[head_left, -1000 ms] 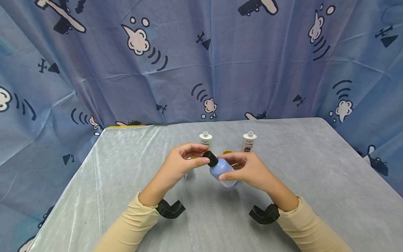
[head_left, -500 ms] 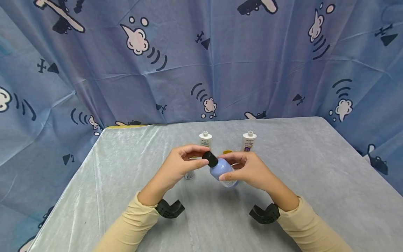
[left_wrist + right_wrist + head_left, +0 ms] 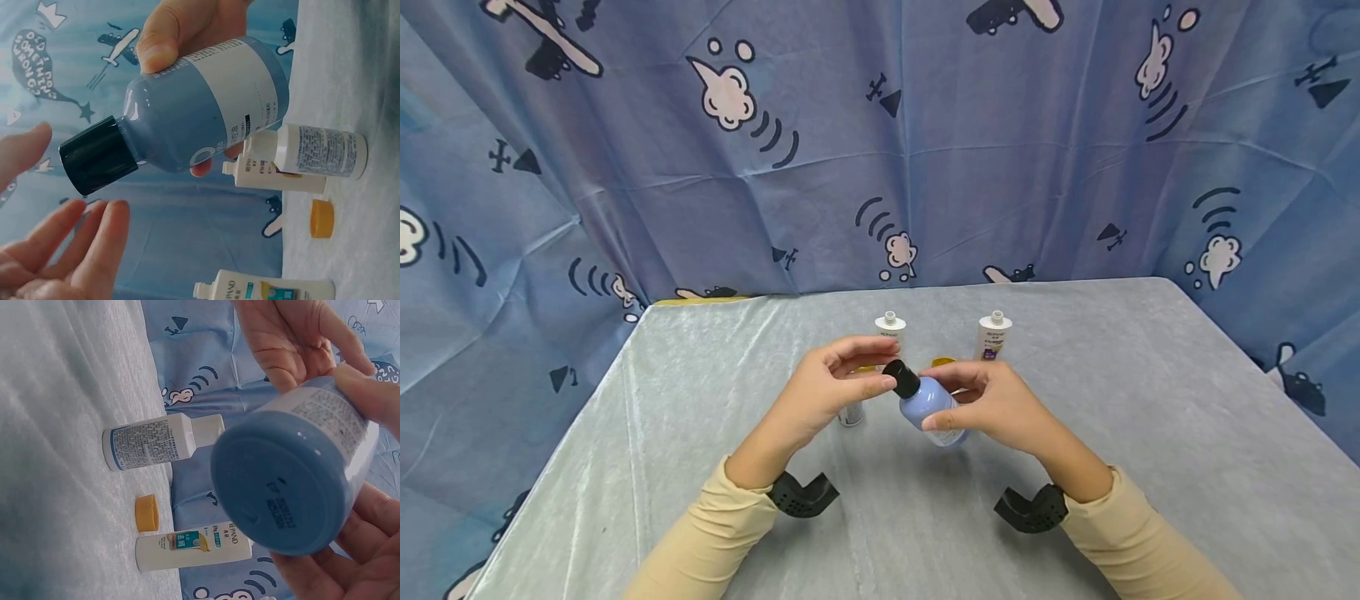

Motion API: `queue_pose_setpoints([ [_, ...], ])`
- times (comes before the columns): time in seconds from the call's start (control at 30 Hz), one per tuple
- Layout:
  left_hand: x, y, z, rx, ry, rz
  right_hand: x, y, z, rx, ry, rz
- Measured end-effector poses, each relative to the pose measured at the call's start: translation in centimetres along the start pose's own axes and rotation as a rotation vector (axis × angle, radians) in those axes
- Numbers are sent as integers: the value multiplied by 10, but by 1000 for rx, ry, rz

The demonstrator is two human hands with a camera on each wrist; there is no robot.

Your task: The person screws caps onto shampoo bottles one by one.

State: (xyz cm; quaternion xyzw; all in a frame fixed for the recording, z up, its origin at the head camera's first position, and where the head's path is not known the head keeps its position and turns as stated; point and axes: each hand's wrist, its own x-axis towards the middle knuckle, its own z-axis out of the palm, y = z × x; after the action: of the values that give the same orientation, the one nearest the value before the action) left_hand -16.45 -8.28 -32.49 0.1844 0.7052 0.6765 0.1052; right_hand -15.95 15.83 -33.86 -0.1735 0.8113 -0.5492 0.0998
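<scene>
A glossy blue bottle [image 3: 927, 402] with a black cap [image 3: 902, 378] is held tilted above the table, cap end toward the left. My right hand [image 3: 992, 408] grips its body between thumb and fingers. My left hand [image 3: 820, 387] is spread around the cap. In the left wrist view, a gap shows between the fingers [image 3: 103, 244] and the cap [image 3: 99, 155], with the thumb on the other side. The cap sits on the bottle's neck. The right wrist view shows the bottle's round base [image 3: 278, 487] with printed digits.
Two white uncapped bottles stand behind the hands, one on the left [image 3: 891, 323], one on the right [image 3: 993, 335]. A white bottle with dense print [image 3: 150, 442] and yellow caps [image 3: 147, 514] are on the table. A patterned blue curtain [image 3: 820, 125] hangs behind.
My left fingers have lifted slightly and spread away from the black cap. The right hand and the blue bottle have stayed almost still.
</scene>
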Motion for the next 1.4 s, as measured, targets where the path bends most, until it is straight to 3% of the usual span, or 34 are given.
queue_pose_setpoints([
  [0.23,1,0,3,67,82,-40,1,1,0,-4,1,10],
  [0.87,-1,-2,3,8,-39,0,1,3,-1,10,-6,19],
  [1.1,0,0,3,37,35,-34,0,1,-1,13,-4,15],
  [1.4,0,-3,4,87,33,-60,1,1,0,15,-9,23],
])
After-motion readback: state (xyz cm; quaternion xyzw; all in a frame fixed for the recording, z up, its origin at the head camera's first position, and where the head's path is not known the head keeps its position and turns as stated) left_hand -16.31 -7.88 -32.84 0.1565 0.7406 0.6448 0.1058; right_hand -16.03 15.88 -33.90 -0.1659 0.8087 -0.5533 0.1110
